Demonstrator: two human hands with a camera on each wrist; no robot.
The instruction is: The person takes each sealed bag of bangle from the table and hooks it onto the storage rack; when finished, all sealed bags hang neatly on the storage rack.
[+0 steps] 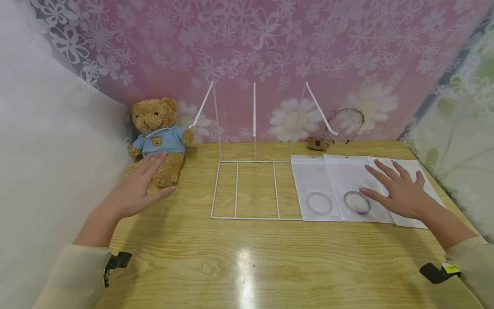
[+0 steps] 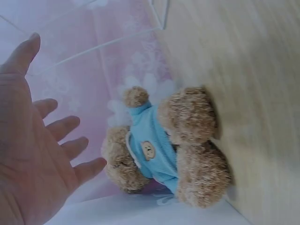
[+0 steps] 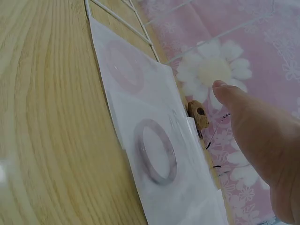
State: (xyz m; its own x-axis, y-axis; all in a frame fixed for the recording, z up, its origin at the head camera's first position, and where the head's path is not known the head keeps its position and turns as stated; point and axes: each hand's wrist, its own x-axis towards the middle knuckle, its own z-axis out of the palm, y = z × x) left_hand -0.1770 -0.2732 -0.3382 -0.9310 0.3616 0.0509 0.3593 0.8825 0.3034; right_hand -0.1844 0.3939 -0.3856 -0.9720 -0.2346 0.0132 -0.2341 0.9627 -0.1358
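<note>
My left hand hovers with spread fingers in front of a brown teddy bear in a blue top, holding nothing. Over at the right, my right hand is held with fingers apart above overlapping white packets. One packet has a pale pink bangle in it; the middle packet has a grey-purple bangle. What the third packet contains is hidden by the hand. Between the hands stands a white wire rack with three upright arms angled forward.
A brown animal-face ornament and a beaded headband sit behind the packets. Pink flowered cloth backs the wooden table. White cloth hangs at the left, patterned cloth at the right.
</note>
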